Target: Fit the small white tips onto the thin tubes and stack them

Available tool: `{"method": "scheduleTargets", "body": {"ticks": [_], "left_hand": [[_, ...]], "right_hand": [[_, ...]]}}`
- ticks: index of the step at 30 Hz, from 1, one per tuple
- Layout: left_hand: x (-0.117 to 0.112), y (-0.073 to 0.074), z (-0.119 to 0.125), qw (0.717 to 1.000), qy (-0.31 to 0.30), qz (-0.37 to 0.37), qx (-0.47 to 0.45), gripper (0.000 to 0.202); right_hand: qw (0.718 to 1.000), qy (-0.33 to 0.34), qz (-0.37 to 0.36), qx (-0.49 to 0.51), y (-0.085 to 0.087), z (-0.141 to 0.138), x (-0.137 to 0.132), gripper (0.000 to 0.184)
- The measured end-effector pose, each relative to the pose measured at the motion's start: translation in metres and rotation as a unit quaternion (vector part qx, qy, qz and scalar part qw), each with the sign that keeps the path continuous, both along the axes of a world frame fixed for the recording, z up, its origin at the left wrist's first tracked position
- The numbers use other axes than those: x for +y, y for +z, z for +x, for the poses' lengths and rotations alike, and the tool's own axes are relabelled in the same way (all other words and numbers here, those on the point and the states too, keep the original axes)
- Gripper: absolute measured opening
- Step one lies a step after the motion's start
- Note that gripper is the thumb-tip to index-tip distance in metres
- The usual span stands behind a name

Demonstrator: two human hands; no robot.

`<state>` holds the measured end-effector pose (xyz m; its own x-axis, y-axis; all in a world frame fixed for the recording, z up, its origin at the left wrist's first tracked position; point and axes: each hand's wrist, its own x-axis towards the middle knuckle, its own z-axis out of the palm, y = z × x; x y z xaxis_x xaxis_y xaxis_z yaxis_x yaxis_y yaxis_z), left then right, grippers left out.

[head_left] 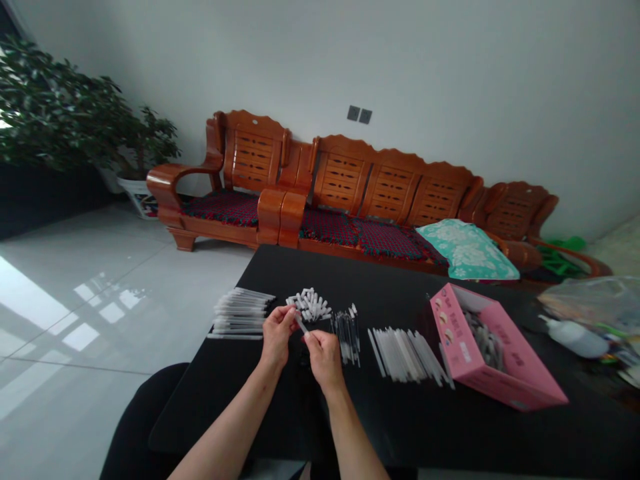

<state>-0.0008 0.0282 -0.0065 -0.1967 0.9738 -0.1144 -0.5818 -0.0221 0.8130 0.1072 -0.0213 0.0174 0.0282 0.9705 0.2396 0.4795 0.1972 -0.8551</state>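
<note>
Both hands meet above the dark table, with a slim whitish pen barrel slanting between them. My left hand is closed in a pinch at its upper end. Lower down, my right hand grips the barrel between thumb and fingers. Just beyond the hands lies a heap of short white pen caps. Dark thin pen refills are laid out right of my right hand. To the left, capped white pens lie in a row. Small black pieces show partly between my wrists.
Pale empty tubes are spread on the black table. A pink box with greyish pieces inside stands at the right, near a white squeeze bottle and a plastic bag. Behind the table runs a wooden sofa.
</note>
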Motion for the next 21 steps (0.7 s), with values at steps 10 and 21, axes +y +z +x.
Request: {"method": "scheduleTargets", "body": {"ticks": [10,21], "left_hand": [[-0.007,0.008,-0.01,0.999,-0.032,0.001,0.034,0.055],[0.019,-0.015,-0.142,0.911,0.263,-0.021,0.318,0.052]], "right_hand": [[0.999,0.0,-0.031,0.03,-0.007,-0.005,0.001,0.038],[0.988,-0.024,-0.105,0.112,-0.018,0.012,-0.002,0.034]]}}
